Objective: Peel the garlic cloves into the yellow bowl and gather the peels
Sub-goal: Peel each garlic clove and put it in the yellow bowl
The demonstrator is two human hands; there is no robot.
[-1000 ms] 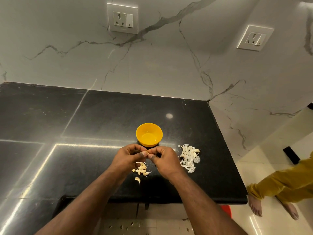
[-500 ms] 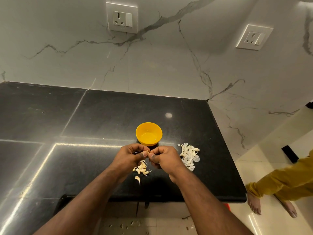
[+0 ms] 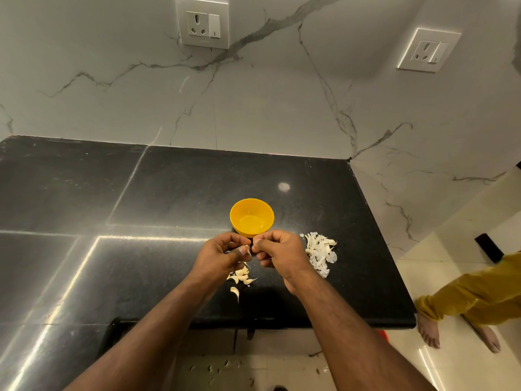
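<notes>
Yellow plastic, round and smooth-walled, forms the one bowl on the black polished stone countertop; the bowl serves here as the reference landmark. Compared with the frame one second earlier, the bowl, the peel pile and the loose cloves occupy the same positions. The two hands remain joined just in front of the bowl; their meeting point now sits slightly closer to the bowl's near rim, with a pale sliver of clove newly visible between the thumbs.

The left hand has its fingers curled inward, thumb pressed against a small pale garlic clove. The right hand is likewise curled, thumb and fingertips pinching the same clove from the opposite side. The clove is held directly in front of the bowl, near its rim, above the countertop. Most of the clove is hidden by the fingers.

The bowl interior shows a glossy base; no contents can be distinguished.

Unpeeled cloves lie in front of the bowl, below the hands: a cluster of about four curved, pointed, cream-coloured pieces, plus one separate clove nearer the counter edge. The exact count in the cluster cannot be determined.

One pile of peels lies to the right of the bowl: thin, papery, white, irregular flakes.

Behind the bowl, the white marble-veined wall carries two square switch sockets. Far right of the bowl, a second person's mustard-coloured trouser legs and two bare feet stand on the glossy floor tiles.
</notes>
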